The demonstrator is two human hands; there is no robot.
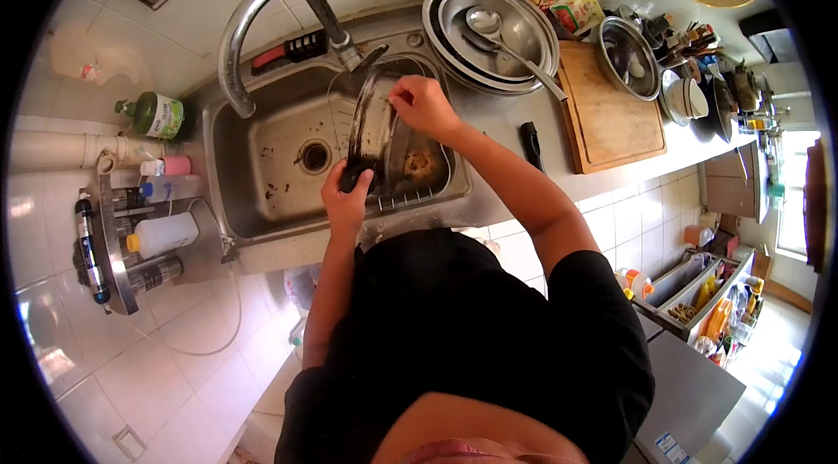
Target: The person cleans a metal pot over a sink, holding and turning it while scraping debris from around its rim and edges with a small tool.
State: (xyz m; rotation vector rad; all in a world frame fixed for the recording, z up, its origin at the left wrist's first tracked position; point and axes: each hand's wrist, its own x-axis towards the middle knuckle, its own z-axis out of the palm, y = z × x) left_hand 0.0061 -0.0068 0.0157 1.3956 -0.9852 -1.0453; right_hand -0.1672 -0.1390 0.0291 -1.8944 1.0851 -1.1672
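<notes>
We get heavy fisheye: black corners, bent lines at the edges. Bright daylight enters at far right, blowing out the window [793, 193]. We see glare on the faucet [231, 54]; the black shirt [463, 316] loses detail.

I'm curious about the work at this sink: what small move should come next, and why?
Perhaps move the curled right bare hand along the curved, shiny, dark-streaked piece: its marks seem to need attention, the left bare hand already grips the black, rounded part at its lower end, and the grey stainless-steel sink beneath may catch anything loosened.
</notes>
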